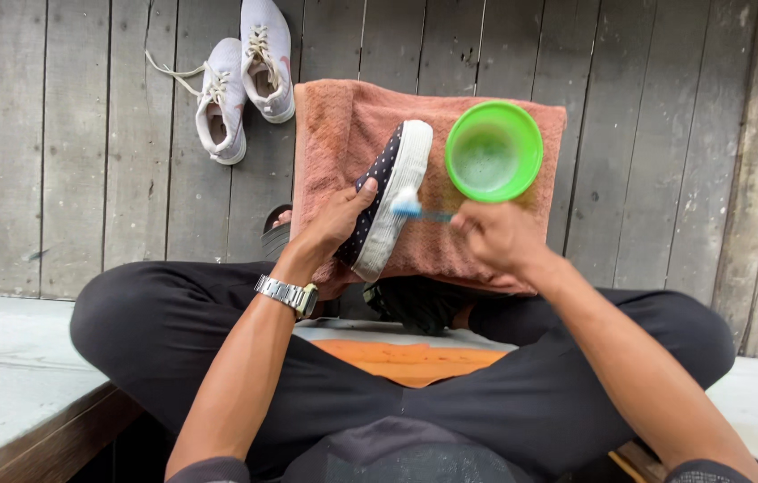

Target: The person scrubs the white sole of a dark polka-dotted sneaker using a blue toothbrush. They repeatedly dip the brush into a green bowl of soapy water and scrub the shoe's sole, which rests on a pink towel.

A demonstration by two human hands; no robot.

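On the salmon terry towel, my left hand clamps the dark dotted white-soled shoe; my right hand grips a blue toothbrush against its sole, below the green plastic bowl.

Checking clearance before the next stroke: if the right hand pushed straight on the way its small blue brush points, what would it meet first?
The right hand aims the small blue brush left; its bristles already look pressed on the dark dotted shoe's white sole. Depth unclear.
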